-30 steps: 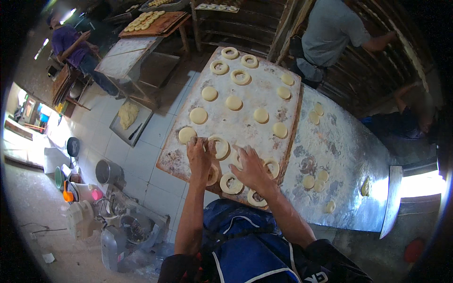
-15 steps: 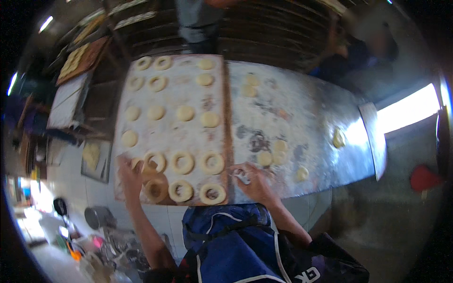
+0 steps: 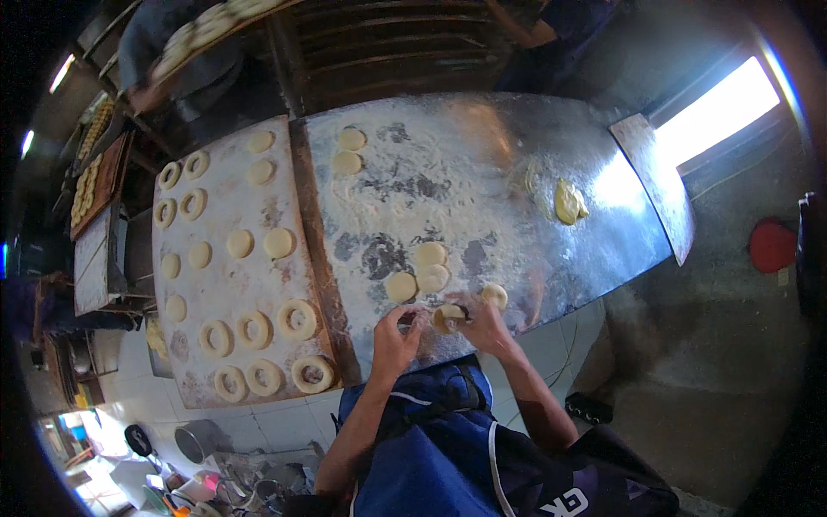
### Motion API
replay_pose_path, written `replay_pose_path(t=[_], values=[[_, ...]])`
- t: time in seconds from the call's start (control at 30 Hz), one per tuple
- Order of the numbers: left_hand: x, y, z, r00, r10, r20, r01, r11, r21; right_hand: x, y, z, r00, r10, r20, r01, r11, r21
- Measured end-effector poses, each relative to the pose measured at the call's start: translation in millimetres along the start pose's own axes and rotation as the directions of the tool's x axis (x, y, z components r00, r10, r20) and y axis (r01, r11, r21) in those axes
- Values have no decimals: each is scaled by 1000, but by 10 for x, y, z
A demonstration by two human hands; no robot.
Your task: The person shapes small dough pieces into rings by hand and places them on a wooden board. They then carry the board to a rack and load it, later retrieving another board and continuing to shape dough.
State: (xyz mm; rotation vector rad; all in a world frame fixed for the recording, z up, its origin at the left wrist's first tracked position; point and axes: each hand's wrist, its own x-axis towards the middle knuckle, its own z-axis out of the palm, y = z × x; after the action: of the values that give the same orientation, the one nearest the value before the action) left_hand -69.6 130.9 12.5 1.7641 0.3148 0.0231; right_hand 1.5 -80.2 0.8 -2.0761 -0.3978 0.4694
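Note:
My left hand [image 3: 398,345] is over the near edge of the floured metal table, thumb and fingers curved with a gap between them; nothing shows in it. Close on its right, my right hand [image 3: 484,326] has its fingers bent and pressed at a small dough piece [image 3: 446,320]. A small pale thing shows at those fingertips, too blurred to name. Just beyond the right hand lies a dough round [image 3: 494,296]. More flat dough rounds [image 3: 432,277] lie a little farther off, on the flour.
On the left, a floured wooden board [image 3: 207,284] bears dough rings [image 3: 297,320] and flat rounds [image 3: 239,243]. A yellowish dough lump [image 3: 569,202] sits on the metal table's right part. At far left, another person [image 3: 177,65] carries a tray of dough [image 3: 215,26]. Pots [image 3: 200,439] stand at lower left.
My left hand has left the rings on the board and come right, beside my right hand. The view has swung right. A person with a tray now shows at far left.

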Motion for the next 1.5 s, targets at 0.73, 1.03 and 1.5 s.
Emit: replay_pose_path(t=[0.73, 1.03, 1.5], values=[[142, 287, 961, 959, -253, -130, 176, 887, -427, 362, -17, -570, 998, -10, 59, -10, 946, 324], [122, 106, 1107, 952, -140, -272, -15, 866, -499, 352, -226, -692, 963, -15, 268, -107, 895, 434], [192, -16, 769, 979, -171, -110, -35, 387, -921, 514, 380, 25, 989, 50, 139, -105, 903, 416]])
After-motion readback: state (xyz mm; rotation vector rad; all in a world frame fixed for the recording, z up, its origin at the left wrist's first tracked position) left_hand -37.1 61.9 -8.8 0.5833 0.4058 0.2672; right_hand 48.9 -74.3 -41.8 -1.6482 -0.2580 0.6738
